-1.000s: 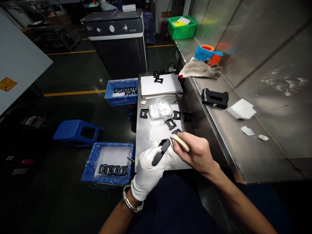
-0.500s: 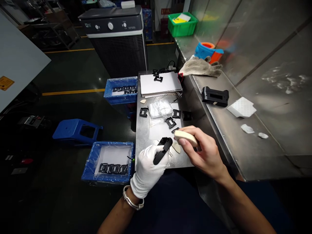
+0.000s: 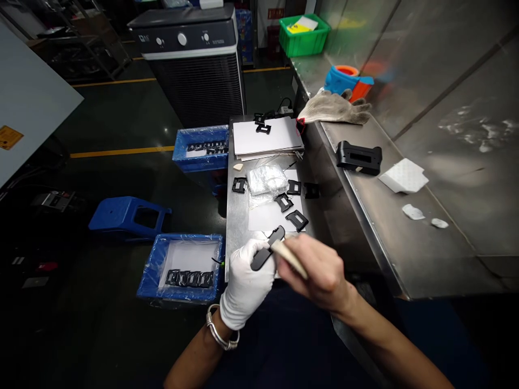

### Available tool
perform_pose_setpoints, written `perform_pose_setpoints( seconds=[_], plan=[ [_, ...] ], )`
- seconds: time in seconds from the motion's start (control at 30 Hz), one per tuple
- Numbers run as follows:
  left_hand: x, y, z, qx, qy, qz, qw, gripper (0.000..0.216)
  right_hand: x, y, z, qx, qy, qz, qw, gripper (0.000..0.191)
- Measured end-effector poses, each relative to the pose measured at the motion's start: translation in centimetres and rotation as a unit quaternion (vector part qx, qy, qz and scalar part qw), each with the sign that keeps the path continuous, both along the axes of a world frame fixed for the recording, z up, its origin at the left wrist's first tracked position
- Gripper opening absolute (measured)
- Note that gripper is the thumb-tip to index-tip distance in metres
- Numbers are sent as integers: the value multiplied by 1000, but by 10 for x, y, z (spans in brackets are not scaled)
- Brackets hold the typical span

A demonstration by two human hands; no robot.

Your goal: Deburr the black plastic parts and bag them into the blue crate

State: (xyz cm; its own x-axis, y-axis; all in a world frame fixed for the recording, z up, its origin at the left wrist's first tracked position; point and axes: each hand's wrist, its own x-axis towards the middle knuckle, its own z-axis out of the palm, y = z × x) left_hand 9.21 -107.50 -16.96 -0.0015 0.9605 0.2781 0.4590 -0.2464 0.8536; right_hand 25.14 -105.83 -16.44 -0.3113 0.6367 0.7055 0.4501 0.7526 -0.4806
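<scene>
My left hand (image 3: 246, 283), in a white glove, is closed around a small black plastic part (image 3: 261, 259) held tilted above the near end of the metal table. In my bare right hand (image 3: 318, 267) is a cream-coloured pad (image 3: 291, 260), perhaps felt or sponge. The pad's edge meets the black part or lies right beside it; my fingers hide some of the contact. Just beyond my hands, a flat black frame (image 3: 297, 220) rests partly on white paper (image 3: 265, 219), and another black frame (image 3: 284, 202) lies close by.
A clear plastic bag (image 3: 265, 179) and a paper stack (image 3: 263, 141) lie farther along the table. Blue bins (image 3: 148, 270) stand left. The steel ledge (image 3: 409, 243) at right carries a black housing (image 3: 359, 158), a grey glove (image 3: 334, 108) and a green basket (image 3: 304, 40).
My right hand has moved left and down, bringing the pad to the black part. The part has turned in my left hand, showing more of its flat face.
</scene>
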Motion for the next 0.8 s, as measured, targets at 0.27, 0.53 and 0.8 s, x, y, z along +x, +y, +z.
perform_pose_setpoints(
  seconds=[0.27,0.53,0.8],
  plan=[
    [2,0,1,8,1,-9,1000,9,2,4,4,-1,-19,29,999,12],
    [4,2,4,16,14,0,1000,12,3,8,3,1,-16,36,999,10],
    [4,2,2,6,17,-2,1000,10,6,8,2,-4,-30,26,999,6]
  ],
)
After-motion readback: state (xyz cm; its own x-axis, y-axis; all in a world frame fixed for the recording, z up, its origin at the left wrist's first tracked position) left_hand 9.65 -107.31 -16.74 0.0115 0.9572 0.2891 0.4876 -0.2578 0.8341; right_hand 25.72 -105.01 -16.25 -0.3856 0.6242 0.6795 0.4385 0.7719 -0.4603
